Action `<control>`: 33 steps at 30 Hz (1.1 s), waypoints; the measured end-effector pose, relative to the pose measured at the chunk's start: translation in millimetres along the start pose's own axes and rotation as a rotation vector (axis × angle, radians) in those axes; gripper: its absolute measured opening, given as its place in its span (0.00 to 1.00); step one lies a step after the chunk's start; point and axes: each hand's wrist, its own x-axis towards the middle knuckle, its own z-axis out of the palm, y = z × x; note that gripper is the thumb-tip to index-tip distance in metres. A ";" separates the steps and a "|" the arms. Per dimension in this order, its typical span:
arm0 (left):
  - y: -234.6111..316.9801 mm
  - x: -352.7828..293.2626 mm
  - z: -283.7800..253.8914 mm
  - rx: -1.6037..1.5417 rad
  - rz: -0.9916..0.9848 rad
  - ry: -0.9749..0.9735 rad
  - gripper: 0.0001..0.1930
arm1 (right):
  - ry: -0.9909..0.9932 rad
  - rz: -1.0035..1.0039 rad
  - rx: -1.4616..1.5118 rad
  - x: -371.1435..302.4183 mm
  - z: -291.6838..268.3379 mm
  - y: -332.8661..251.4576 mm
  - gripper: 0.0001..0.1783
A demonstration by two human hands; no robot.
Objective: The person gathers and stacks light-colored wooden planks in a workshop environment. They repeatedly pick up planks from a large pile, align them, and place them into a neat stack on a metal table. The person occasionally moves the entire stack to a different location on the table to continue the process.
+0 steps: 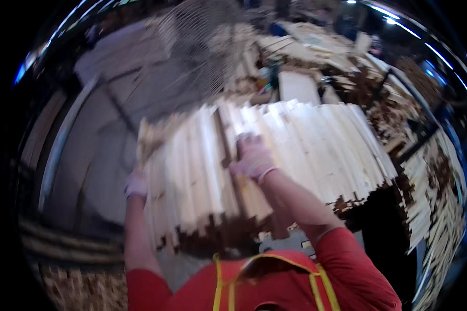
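Observation:
A wide layer of pale wooden strips point(316, 147) lies side by side in front of me, their near ends uneven. On top of it, left of the middle, rests my right hand point(254, 157) in a pinkish-white glove, fingers apart, beside a darker gap point(225, 135) between strips. My left hand point(136, 184), gloved the same way, is against the left side of the strips; motion blurs its fingers, and I cannot tell how they are bent. The strips under the left hand's side are slightly smeared as well.
A round wire fan guard point(200, 46) stands beyond the strips. Piles of loose wood point(321, 49) rise at the far right, with more strips stacked point(436, 207) along the right. A pale metal rail point(67, 140) curves along the left, and cut wood ends point(83, 287) show at lower left.

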 end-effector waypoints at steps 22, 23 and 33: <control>126.0 -4.1 -25.0 0.019 0.144 0.244 0.38 | -0.059 0.182 0.104 -32.8 -15.3 20.8 0.65; 132.8 -22.4 -12.3 0.024 0.258 0.288 0.38 | -0.052 0.169 0.105 -31.7 -16.4 13.3 0.64; 326.8 -184.2 55.7 -0.399 0.401 -0.121 0.49 | -0.064 0.149 0.855 -82.9 -0.1 92.3 0.59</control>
